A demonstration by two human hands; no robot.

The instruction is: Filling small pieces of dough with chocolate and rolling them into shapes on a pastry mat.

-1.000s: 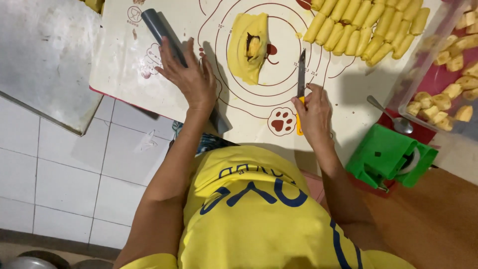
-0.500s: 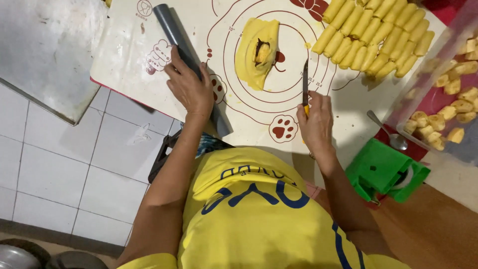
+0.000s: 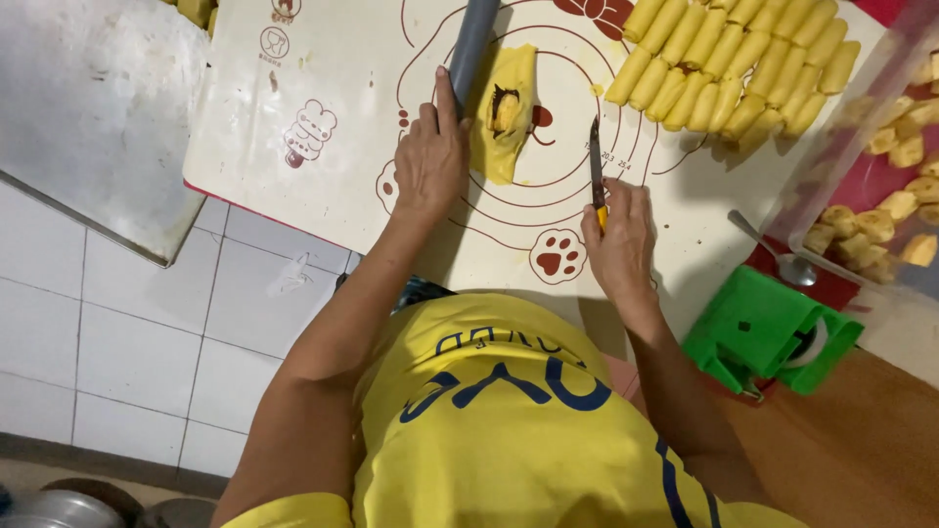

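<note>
Two hands work on the baking mat (image 3: pixel 323 186); left hand (image 3: pixel 430 161) grips the grey rolling pin (image 3: pixel 474 39), its top cut off, beside filled yellow dough (image 3: pixel 509 112); right hand (image 3: pixel 618 240) clasps a knife (image 3: pixel 595 161), handle mostly hidden.

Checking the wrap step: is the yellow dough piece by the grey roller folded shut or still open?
Open. The dough piece lies on the mat with its edges parted, dark filling showing through the gap; the rolling pin lies beside it.

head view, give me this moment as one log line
left hand: on grey roller beside filled dough | right hand: grips knife, blade on mat | rolls: rowed, far right
</note>
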